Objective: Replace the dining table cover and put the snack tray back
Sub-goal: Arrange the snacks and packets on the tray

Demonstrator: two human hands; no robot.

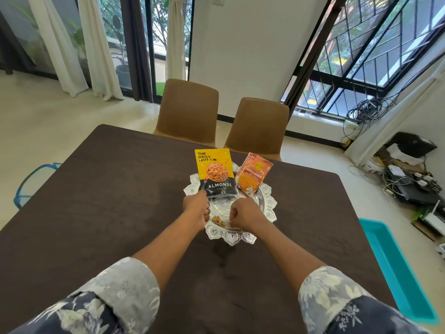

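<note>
A silver snack tray [267,203] with a scalloped rim rests on the dark brown table cover [108,189], past the middle of the table. On it stand a yellow and black almonds pouch [215,172] and an orange garlic bhujia packet [252,174]. A few loose nuts [218,220] lie in the tray between my hands. My left hand [196,209] grips the tray's left rim by the almonds pouch. My right hand [242,216] is curled over the tray's near rim, holding it.
Two brown chairs [190,109] [258,124] stand at the far side of the table. A turquoise tub [399,273] sits off the table's right edge. A blue wire frame [31,179] stands at the left. Cables and boxes [409,174] clutter the floor at right.
</note>
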